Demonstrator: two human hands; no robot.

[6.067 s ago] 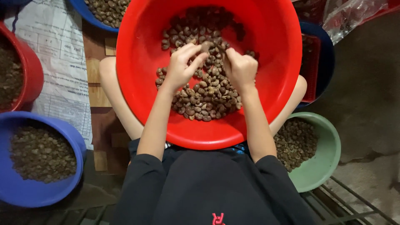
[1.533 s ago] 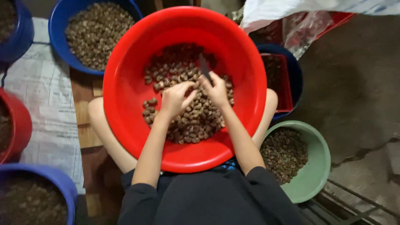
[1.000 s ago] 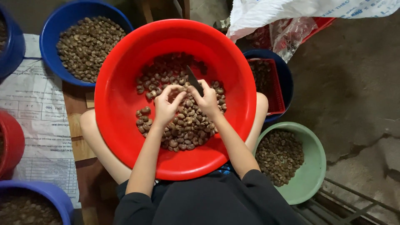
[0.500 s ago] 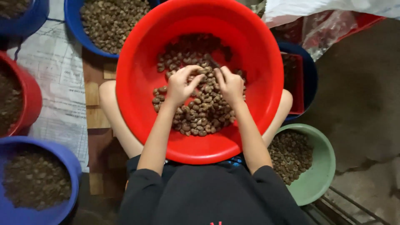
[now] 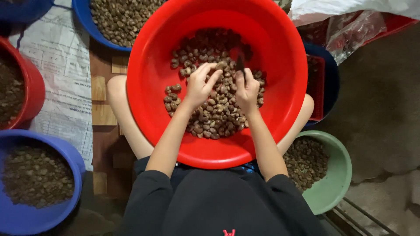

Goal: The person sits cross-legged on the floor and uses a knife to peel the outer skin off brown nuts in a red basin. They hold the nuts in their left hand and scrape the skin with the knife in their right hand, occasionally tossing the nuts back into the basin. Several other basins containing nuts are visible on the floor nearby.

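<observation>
Left hand (image 5: 199, 85) pinches 1 nut (image 5: 221, 65) at fingertips; right hand (image 5: 246, 87) fisted round small dark blade (image 5: 239, 62), upright, tip away from wrist.

Black top with sleeves pushed above the elbows, bare forearms, bare knees (perhaps shorts), small red mark at hem.

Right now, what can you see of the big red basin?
The red basin is round, glossy and plastic-looking, resting on the seated person's lap. A pile of brown nuts covers its bottom. Both hands are over the nuts: the left hand pinches one, the right hand holds a small dark blade.
</observation>
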